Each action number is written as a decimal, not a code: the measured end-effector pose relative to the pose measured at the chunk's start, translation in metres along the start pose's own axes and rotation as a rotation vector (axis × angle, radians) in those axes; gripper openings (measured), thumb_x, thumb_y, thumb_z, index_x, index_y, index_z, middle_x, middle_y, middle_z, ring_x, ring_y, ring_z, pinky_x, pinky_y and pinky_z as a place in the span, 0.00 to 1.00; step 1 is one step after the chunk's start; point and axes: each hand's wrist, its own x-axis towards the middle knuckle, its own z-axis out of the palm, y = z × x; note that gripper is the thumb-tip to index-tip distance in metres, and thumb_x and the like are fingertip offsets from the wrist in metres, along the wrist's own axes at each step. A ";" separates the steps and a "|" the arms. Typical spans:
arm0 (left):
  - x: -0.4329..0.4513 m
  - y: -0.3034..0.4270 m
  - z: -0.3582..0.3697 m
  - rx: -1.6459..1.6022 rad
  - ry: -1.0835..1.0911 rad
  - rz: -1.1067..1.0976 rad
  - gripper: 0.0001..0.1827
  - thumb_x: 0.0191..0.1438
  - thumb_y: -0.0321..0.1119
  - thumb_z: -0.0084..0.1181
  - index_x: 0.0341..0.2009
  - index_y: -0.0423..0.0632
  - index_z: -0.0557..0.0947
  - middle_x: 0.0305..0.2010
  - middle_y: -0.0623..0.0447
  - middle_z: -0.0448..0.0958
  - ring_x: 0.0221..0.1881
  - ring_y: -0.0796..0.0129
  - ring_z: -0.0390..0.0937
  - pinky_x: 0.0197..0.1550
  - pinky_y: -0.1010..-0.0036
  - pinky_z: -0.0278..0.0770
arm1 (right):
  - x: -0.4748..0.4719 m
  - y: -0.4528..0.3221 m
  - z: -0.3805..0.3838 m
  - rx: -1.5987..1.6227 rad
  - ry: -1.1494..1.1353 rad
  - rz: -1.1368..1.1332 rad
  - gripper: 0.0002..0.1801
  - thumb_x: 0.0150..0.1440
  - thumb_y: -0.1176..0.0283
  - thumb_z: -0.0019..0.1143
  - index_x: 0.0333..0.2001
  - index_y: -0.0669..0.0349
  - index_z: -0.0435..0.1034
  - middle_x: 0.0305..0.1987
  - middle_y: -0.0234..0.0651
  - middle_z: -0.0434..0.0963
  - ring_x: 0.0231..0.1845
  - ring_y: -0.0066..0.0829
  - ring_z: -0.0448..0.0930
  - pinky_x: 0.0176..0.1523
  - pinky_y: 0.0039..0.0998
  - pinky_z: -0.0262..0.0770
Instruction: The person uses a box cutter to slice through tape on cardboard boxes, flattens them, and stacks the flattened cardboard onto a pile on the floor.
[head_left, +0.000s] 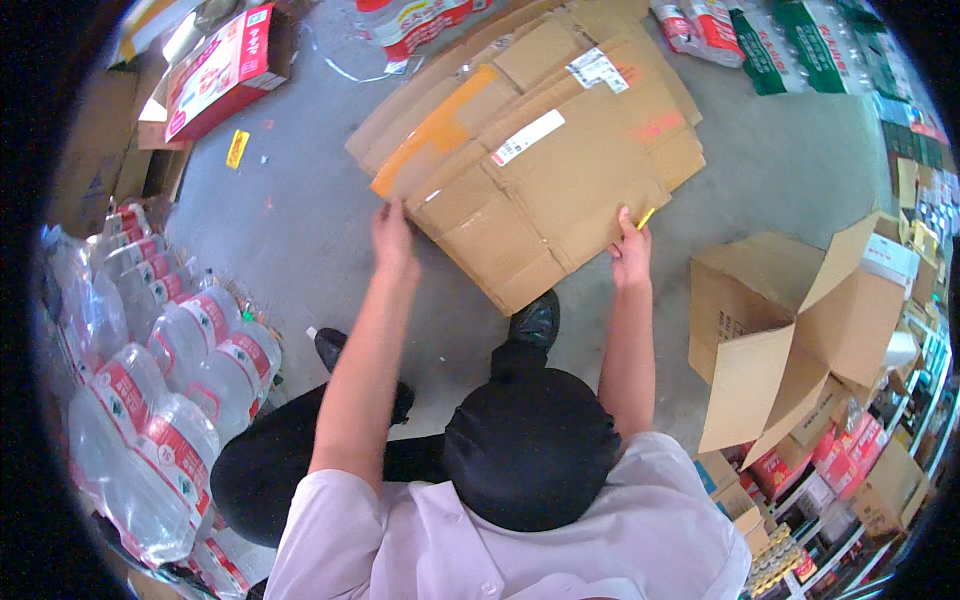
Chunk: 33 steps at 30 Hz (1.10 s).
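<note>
Flattened cardboard boxes (577, 172) lie stacked before me, fanned slightly, with white labels and a strip of orange tape. At the stack's left edge, near the tape's end, is my left hand (394, 236); the fingertips touch the cardboard, but whether they grip it is unclear. My right hand (632, 247) holds the near right edge of the top flattened box, thumb on its upper face. A small yellow object (646, 218) sticks out by the right thumb; its kind cannot be told. The stack's near corner lies over or beside my black shoe (537, 322).
Shrink-wrapped large water bottles (180, 442) stand at the left. An open empty cardboard box (757, 300) is at the right, before shelves of goods. A red and white carton (221, 71) lies upper left; green-labelled bottle packs (814, 45) are upper right.
</note>
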 end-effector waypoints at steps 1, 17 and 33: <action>-0.004 -0.015 0.004 -0.117 -0.016 -0.061 0.32 0.75 0.53 0.44 0.72 0.43 0.67 0.61 0.51 0.76 0.63 0.63 0.71 0.70 0.57 0.64 | -0.005 -0.004 0.007 -0.020 -0.008 0.009 0.20 0.66 0.55 0.66 0.52 0.54 0.69 0.33 0.18 0.72 0.23 0.09 0.63 0.23 0.18 0.54; -0.009 -0.028 0.068 -0.063 0.114 -0.164 0.43 0.70 0.61 0.50 0.73 0.43 0.53 0.73 0.42 0.63 0.68 0.50 0.69 0.68 0.53 0.72 | 0.032 -0.003 0.028 -1.055 0.261 -0.121 0.54 0.58 0.30 0.58 0.55 0.82 0.68 0.50 0.72 0.80 0.58 0.65 0.80 0.59 0.51 0.77; -0.019 -0.021 0.079 0.036 0.065 -0.145 0.46 0.71 0.62 0.47 0.75 0.38 0.50 0.76 0.40 0.60 0.70 0.44 0.68 0.69 0.45 0.72 | 0.045 0.027 0.023 -0.978 0.363 -0.095 0.61 0.55 0.37 0.67 0.69 0.82 0.53 0.51 0.69 0.80 0.56 0.64 0.81 0.57 0.51 0.79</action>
